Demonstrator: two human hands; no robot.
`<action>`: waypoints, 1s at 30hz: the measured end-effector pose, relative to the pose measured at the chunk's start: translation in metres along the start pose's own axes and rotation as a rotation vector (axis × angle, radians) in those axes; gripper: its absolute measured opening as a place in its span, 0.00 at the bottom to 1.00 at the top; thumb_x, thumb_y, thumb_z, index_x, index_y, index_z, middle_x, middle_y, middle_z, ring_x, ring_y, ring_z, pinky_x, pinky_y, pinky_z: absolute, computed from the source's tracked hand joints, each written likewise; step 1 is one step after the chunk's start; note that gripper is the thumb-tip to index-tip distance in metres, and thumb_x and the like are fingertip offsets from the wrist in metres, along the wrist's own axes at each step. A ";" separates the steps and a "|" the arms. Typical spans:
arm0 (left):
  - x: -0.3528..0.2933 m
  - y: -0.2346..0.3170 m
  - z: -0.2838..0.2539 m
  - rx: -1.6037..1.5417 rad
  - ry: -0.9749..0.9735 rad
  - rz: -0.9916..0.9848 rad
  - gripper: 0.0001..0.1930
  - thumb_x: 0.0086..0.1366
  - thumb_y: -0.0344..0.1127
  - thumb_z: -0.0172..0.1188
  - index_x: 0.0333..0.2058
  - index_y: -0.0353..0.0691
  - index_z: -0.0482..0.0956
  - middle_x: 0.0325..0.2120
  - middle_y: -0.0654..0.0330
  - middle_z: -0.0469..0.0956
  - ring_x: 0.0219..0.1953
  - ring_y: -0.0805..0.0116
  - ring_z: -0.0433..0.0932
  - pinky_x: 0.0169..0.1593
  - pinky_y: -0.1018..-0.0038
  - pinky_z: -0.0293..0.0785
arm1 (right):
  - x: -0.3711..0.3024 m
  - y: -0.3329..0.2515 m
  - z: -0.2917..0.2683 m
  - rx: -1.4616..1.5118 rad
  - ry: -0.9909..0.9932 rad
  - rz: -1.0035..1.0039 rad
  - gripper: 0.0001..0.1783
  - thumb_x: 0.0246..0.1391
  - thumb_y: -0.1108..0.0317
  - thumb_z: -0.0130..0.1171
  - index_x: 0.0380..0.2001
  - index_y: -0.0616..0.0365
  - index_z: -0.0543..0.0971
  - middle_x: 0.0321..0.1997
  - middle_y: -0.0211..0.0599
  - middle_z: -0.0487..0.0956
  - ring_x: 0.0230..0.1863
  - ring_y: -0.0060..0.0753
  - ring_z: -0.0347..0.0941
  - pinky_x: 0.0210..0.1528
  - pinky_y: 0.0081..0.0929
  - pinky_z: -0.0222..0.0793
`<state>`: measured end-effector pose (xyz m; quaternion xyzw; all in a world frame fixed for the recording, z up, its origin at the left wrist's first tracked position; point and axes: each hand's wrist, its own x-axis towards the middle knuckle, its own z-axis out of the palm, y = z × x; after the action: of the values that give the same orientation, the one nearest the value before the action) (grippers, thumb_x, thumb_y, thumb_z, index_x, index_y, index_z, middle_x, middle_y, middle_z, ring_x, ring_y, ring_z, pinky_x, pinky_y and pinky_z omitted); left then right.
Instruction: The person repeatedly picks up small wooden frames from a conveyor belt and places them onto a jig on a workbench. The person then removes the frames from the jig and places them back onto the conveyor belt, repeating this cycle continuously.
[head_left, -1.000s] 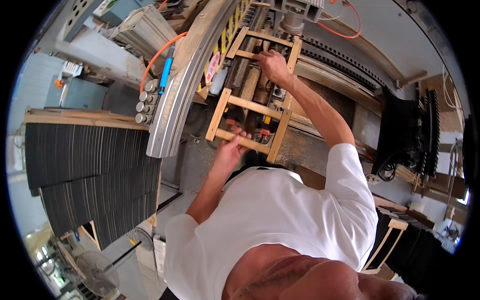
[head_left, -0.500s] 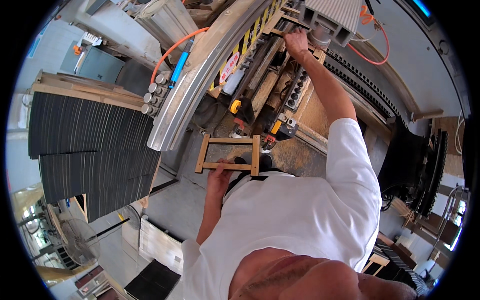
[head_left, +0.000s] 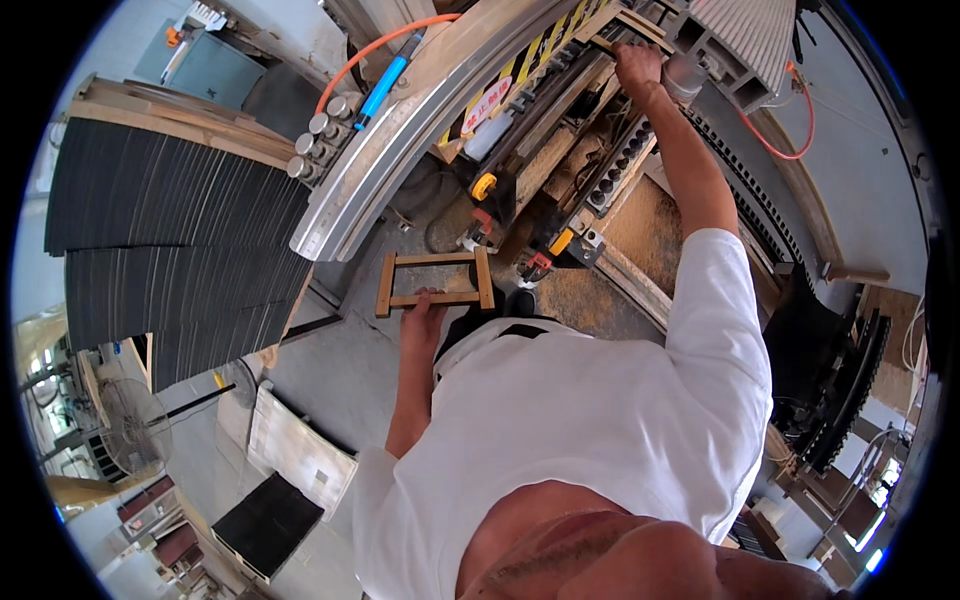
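My left hand (head_left: pixel 424 310) is closed round the near rail of a small rectangular wooden frame (head_left: pixel 433 259), held in front of my waist. The frame has two long rails between two thicker end pieces, with an open middle. My right hand (head_left: pixel 638 68) reaches far forward into a woodworking machine (head_left: pixel 540 180), beside a round metal cylinder (head_left: pixel 684 76). Its fingers are curled at the edge of another wooden frame piece (head_left: pixel 640 27) lying in the machine. The fingertips there are partly hidden.
A curved metal beam (head_left: pixel 370 180) with a yellow-black striped strip crosses the machine's left side. Tall stacks of dark slats (head_left: pixel 170 190) stand at the left. Sawdust (head_left: pixel 590 295) covers the floor by the machine. An orange hose (head_left: pixel 350 65) and a blue tube (head_left: pixel 388 82) run along the beam.
The view has shifted, moving the machine and stacks within the picture. My left hand still holds the wooden frame, now slightly tilted and further left. My right hand stays at the wooden piece.
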<state>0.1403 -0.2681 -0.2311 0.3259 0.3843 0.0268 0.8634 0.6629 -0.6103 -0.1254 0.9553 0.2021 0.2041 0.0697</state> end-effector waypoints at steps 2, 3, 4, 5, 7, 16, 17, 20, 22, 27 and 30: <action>0.005 -0.006 -0.012 0.000 0.011 0.024 0.17 0.64 0.34 0.58 0.50 0.40 0.69 0.44 0.59 0.75 0.51 0.62 0.73 0.55 0.61 0.66 | 0.003 -0.003 0.000 -0.001 -0.007 0.019 0.08 0.51 0.71 0.51 0.33 0.51 0.78 0.30 0.43 0.82 0.37 0.45 0.79 0.48 0.46 0.63; 0.006 -0.008 -0.012 0.009 0.012 0.026 0.17 0.64 0.33 0.58 0.51 0.40 0.68 0.44 0.59 0.75 0.51 0.62 0.73 0.55 0.61 0.66 | 0.004 -0.001 0.001 -0.012 -0.006 0.007 0.08 0.51 0.70 0.50 0.35 0.53 0.76 0.31 0.44 0.82 0.36 0.46 0.79 0.48 0.47 0.63; 0.005 -0.009 -0.012 0.017 0.013 0.028 0.18 0.64 0.33 0.58 0.51 0.40 0.68 0.44 0.59 0.75 0.52 0.63 0.72 0.55 0.62 0.66 | 0.004 0.000 0.002 -0.028 0.007 0.006 0.08 0.51 0.70 0.50 0.36 0.53 0.75 0.30 0.44 0.82 0.36 0.46 0.79 0.47 0.47 0.63; 0.005 -0.010 -0.012 0.059 0.049 0.033 0.18 0.63 0.34 0.59 0.51 0.40 0.69 0.45 0.61 0.75 0.51 0.64 0.72 0.56 0.63 0.65 | 0.004 -0.001 0.003 -0.043 0.020 0.005 0.08 0.51 0.70 0.50 0.36 0.54 0.75 0.30 0.44 0.82 0.35 0.46 0.79 0.46 0.47 0.64; 0.002 -0.007 -0.009 0.147 0.117 0.044 0.19 0.63 0.37 0.60 0.51 0.40 0.70 0.46 0.63 0.75 0.51 0.67 0.72 0.57 0.66 0.64 | 0.004 0.003 0.008 -0.056 0.020 0.013 0.09 0.51 0.70 0.50 0.38 0.54 0.74 0.30 0.44 0.81 0.35 0.47 0.79 0.45 0.48 0.65; -0.029 0.008 -0.007 0.525 0.209 0.267 0.21 0.64 0.35 0.59 0.54 0.36 0.68 0.46 0.62 0.78 0.46 0.72 0.74 0.48 0.74 0.70 | 0.007 0.002 0.008 -0.038 0.019 0.022 0.10 0.53 0.68 0.51 0.38 0.54 0.76 0.30 0.44 0.81 0.40 0.51 0.76 0.44 0.52 0.66; -0.034 0.012 -0.008 0.550 0.191 0.326 0.20 0.64 0.33 0.58 0.54 0.36 0.68 0.46 0.61 0.78 0.46 0.72 0.74 0.48 0.74 0.70 | 0.005 0.000 0.009 -0.024 -0.043 0.050 0.10 0.53 0.68 0.52 0.39 0.54 0.76 0.30 0.45 0.81 0.42 0.51 0.76 0.46 0.54 0.65; -0.052 0.034 -0.011 0.645 0.133 0.527 0.18 0.65 0.30 0.55 0.53 0.35 0.68 0.45 0.59 0.78 0.44 0.72 0.74 0.48 0.74 0.71 | 0.013 0.003 0.017 -0.029 -0.088 0.100 0.11 0.54 0.66 0.50 0.40 0.51 0.74 0.33 0.45 0.81 0.40 0.50 0.76 0.49 0.51 0.64; -0.075 0.064 -0.002 0.736 0.095 0.670 0.17 0.66 0.28 0.54 0.52 0.35 0.67 0.45 0.58 0.78 0.44 0.72 0.74 0.48 0.74 0.71 | 0.015 0.011 0.024 0.054 -0.126 0.145 0.11 0.54 0.64 0.51 0.40 0.52 0.74 0.36 0.47 0.81 0.42 0.51 0.77 0.46 0.52 0.68; -0.160 0.156 0.001 0.595 0.019 0.767 0.15 0.64 0.26 0.55 0.50 0.32 0.69 0.42 0.57 0.78 0.41 0.69 0.76 0.48 0.74 0.72 | 0.024 0.001 -0.007 0.041 -0.347 0.253 0.15 0.53 0.62 0.53 0.44 0.50 0.77 0.44 0.49 0.80 0.47 0.53 0.76 0.47 0.48 0.72; -0.214 0.226 -0.001 0.666 0.038 0.933 0.17 0.62 0.31 0.60 0.48 0.32 0.71 0.38 0.58 0.78 0.40 0.68 0.77 0.47 0.71 0.73 | 0.012 -0.032 -0.067 0.297 -0.059 0.236 0.22 0.57 0.58 0.50 0.55 0.49 0.74 0.50 0.45 0.78 0.50 0.54 0.73 0.48 0.46 0.70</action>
<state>0.0349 -0.1531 0.0384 0.7149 0.2028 0.2885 0.6038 0.6336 -0.5723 -0.0673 0.9777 0.1147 0.1509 -0.0905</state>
